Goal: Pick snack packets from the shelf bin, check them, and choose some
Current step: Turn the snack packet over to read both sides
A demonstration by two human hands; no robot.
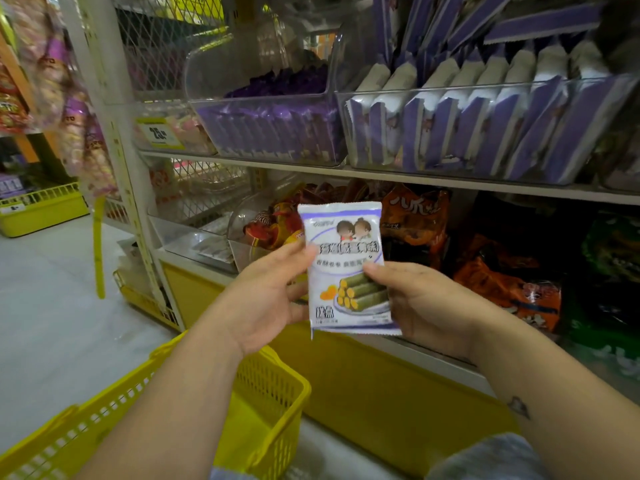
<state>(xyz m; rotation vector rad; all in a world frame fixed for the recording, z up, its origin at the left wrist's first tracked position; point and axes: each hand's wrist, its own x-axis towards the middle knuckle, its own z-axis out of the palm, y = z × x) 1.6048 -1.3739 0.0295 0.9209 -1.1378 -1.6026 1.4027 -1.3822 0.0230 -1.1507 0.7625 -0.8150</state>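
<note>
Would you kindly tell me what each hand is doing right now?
Left hand: holds the snack packet by its left edge, thumb on the front.
Right hand: holds the same packet by its right edge, thumb on the front.

white-purple snack packet, upright, front facing
</note>
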